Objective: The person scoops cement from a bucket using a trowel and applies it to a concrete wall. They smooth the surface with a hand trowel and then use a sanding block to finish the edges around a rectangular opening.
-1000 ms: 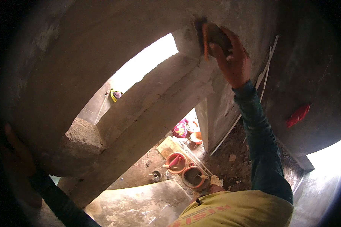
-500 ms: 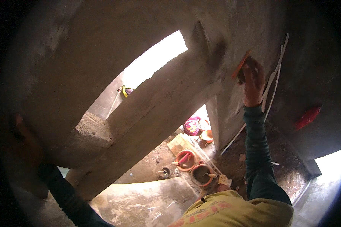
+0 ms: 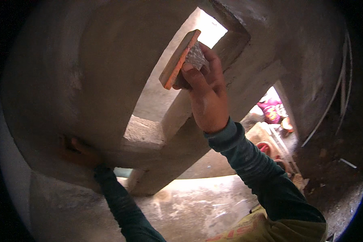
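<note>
My right hand (image 3: 209,94) is raised near the slanted opening and grips a small plastering float (image 3: 179,60). The float has an orange edge, a flat grey face and a rough, cement-caked back, where my thumb and fingers hold it. Its face is turned toward the left, apart from the wall. My left hand (image 3: 81,152) lies in shadow against the grey plastered wall (image 3: 97,80), low on the left, its fingers apart and nothing seen in them. A long bright opening (image 3: 155,88) cuts through the wall between the two hands, with a rough ledge (image 3: 143,131) at its lower end.
A plastered beam (image 3: 177,155) slants below the opening. Beyond my right forearm, a reddish tub (image 3: 265,148) and a pink patterned bundle (image 3: 272,111) stand on the floor below. Thin pale strips (image 3: 343,72) lean at the right.
My right hand has come left and nearer with the float, away from the wall at the right. The view has swung right, and my left hand stays at the wall.
</note>
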